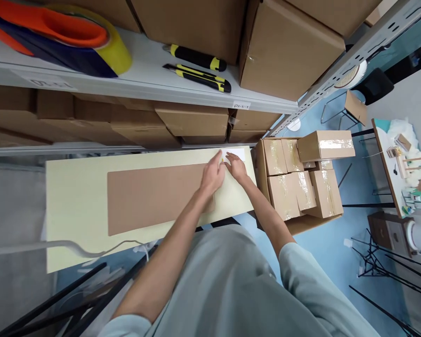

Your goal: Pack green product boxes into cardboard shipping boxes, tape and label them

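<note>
My left hand (213, 174) and my right hand (236, 168) meet near the right end of a long pale yellow board (77, 196). Their fingertips are bent close together around something small with a speck of yellow, too small to name. Just behind the fingers a white sheet of paper (239, 153) lies on the board. A brown rectangular panel (150, 199) lies flat on the board, partly covered by my left forearm.
Above the board runs a grey shelf (143, 86) with cardboard boxes, two utility knives (198, 77) and an orange, blue and yellow tape dispenser (66, 42). At right, an open carton (263, 173) holds several taped boxes. A white cable (70, 243) crosses the front left.
</note>
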The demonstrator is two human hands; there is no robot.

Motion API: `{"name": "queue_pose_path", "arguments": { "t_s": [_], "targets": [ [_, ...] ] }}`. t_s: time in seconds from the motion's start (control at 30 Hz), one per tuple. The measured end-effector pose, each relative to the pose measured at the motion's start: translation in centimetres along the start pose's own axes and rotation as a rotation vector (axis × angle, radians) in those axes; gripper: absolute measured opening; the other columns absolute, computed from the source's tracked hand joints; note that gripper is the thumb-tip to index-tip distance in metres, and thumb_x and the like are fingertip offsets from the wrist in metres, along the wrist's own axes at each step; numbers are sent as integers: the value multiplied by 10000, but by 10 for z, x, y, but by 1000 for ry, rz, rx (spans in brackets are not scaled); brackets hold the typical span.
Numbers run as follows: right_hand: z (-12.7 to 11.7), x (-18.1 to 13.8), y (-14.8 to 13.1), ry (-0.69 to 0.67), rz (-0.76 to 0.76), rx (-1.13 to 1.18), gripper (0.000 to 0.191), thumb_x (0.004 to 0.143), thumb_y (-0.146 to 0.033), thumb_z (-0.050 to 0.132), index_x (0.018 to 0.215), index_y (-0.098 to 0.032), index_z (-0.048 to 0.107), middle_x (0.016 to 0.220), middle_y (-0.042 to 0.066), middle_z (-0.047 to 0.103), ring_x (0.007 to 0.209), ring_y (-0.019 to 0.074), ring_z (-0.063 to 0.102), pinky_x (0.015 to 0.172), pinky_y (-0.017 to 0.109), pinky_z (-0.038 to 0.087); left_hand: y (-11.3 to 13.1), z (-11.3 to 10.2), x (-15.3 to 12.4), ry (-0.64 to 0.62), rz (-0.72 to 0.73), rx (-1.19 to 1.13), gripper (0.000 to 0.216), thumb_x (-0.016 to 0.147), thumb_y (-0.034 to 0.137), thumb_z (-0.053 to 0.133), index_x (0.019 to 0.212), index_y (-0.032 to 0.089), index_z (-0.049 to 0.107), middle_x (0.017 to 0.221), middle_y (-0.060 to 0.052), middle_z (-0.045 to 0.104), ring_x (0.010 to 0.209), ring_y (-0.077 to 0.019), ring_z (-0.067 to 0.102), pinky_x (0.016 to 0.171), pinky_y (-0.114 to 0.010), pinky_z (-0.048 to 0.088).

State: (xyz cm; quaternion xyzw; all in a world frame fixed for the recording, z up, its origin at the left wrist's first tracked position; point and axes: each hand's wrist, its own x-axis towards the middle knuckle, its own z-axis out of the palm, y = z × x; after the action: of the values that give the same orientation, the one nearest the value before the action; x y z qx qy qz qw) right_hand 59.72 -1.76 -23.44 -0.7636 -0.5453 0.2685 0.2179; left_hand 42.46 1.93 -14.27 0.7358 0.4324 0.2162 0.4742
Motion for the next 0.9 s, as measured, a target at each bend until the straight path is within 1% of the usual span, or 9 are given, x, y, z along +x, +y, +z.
{"name": "queue_pose_path", "arguments": {
  "t_s": [0.07,0.1,0.17,0.33,0.5,0.6,0.67,0.77,0.9],
  "targets": [
    [5,15,5,-39,-8,-54,353,1039,-115,657,1384,-128,734,1613,185,658,1534,296,595,1325,486,467,-4,26,8,-26,9,37,672,983,221,464,1624,56,579,1655,-199,618,1544,-322,590,1342,-498,417],
    [8,20,8,-58,-11,-78,361,1027,-97,661,1379,-128,734,1575,182,688,1495,289,623,1300,465,493,-8,34,8,-22,27,57,681,962,205,476,1617,56,587,1646,-201,627,1536,-327,595,1341,-502,418],
    [13,24,12,-89,-8,-113,354,1019,-81,656,1360,-127,740,1508,177,731,1428,277,657,1256,430,526,-18,42,5,0,69,83,700,933,189,500,1618,69,588,1640,-194,635,1527,-330,598,1339,-504,417],
    [18,24,15,-131,12,-181,302,1056,-87,592,1318,-89,744,1530,212,692,1422,295,615,1257,424,505,-32,42,0,27,82,85,687,947,196,502,1624,119,592,1605,-155,675,1472,-324,633,1320,-494,437],
    [14,24,9,-188,11,-251,273,1104,-134,534,1251,-111,764,1597,202,631,1467,317,556,1241,437,515,-31,43,2,36,77,104,688,937,176,482,1610,106,607,1579,-164,694,1435,-331,659,1281,-498,475],
    [9,23,5,-206,2,-290,299,1090,-103,526,1298,-119,741,1588,197,628,1464,318,550,1206,425,538,-31,45,1,40,77,135,700,935,180,474,1623,139,597,1581,-143,696,1432,-328,663,1274,-514,484],
    [6,21,2,-204,4,-309,328,1079,-75,505,1323,-111,721,1512,203,669,1405,317,596,1164,419,559,-31,45,1,39,79,161,692,939,185,468,1617,149,602,1578,-139,699,1431,-325,666,1269,-512,493],
    [4,18,-1,-186,20,-318,330,1086,-82,467,1293,-119,721,1408,189,718,1283,310,672,1106,409,575,-31,46,1,29,88,192,666,946,185,464,1591,135,623,1551,-151,716,1429,-321,671,1268,-499,498],
    [5,11,0,-138,63,-290,294,1085,-116,494,1244,-176,734,1410,138,732,1137,269,741,1031,368,588,-30,44,2,13,92,225,644,949,183,468,1566,114,639,1535,-163,725,1423,-318,677,1263,-488,505]
  ]
}}
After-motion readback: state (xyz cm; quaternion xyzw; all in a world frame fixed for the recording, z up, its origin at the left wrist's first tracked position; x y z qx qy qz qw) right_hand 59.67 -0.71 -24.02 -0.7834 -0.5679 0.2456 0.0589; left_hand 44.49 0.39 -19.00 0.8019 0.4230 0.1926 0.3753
